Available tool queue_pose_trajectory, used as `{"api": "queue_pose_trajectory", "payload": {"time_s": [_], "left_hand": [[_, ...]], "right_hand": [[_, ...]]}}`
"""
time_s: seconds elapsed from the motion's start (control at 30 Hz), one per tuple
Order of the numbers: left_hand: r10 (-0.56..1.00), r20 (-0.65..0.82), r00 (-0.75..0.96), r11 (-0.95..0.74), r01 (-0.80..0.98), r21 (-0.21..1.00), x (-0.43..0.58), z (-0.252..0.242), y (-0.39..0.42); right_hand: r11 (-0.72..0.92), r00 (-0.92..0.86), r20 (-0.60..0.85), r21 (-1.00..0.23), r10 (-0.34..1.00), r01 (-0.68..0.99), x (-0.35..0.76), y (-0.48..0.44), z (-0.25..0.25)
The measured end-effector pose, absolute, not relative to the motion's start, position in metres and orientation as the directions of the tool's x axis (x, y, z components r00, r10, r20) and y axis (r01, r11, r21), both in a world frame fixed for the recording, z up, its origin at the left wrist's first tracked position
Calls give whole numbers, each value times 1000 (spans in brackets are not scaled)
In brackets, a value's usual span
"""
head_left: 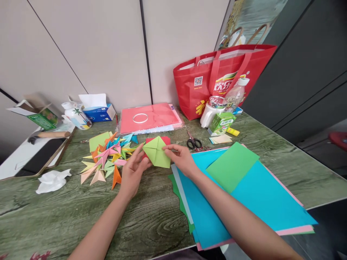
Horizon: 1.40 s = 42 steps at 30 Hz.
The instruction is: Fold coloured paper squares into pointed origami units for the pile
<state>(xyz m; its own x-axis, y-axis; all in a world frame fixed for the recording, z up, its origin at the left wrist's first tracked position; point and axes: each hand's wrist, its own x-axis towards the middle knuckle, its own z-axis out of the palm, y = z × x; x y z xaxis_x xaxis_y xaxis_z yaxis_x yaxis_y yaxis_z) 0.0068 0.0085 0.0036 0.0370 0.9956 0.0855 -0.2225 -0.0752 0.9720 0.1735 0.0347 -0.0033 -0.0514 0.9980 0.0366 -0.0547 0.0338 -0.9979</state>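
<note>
Both my hands hold a light green folded paper square [156, 152] just above the green wood-grain table [81, 213]. My left hand [135, 172] pinches its lower left edge with fingers closed on it. On the right corner, my right hand [181, 157] grips it between thumb and fingers. A red paper sheet [165, 139] lies partly hidden behind the folded piece. To the left lies a pile of several folded paper shapes [107, 159] in pink, orange, blue and green.
A stack of large blue, pink and green sheets [244, 195] lies under my right forearm. Scissors [193, 142], a red shopping bag [219, 79], bottles, a pink paper pack [149, 117], a tissue box [99, 112] and a crumpled tissue [52, 180] surround the work area.
</note>
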Motion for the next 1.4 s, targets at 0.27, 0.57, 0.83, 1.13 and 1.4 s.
{"api": "queue_pose_trajectory", "payload": {"time_s": [0.27, 0.57, 0.83, 1.13, 1.4], "left_hand": [[999, -40, -7, 37, -238, 970, 5, -1, 9], [998, -56, -32, 43, -320, 946, 6, 1, 10], [999, -45, -11, 40, -282, 959, 6, 6, 9], [993, 4, 119, 30, -280, 960, 9, 5, 5], [1000, -31, 4, 31, -231, 973, 12, -1, 3]], "right_hand": [[12, -212, 53, -981, 976, -192, 170, 35, -9], [240, -291, 213, -969, 933, 60, 174, 30, -3], [229, -294, 194, -969, 936, 91, 176, 30, 0], [184, -132, 164, -970, 978, 161, 171, 30, -1], [168, -85, 159, -979, 984, 113, 164, 24, -3]]}}
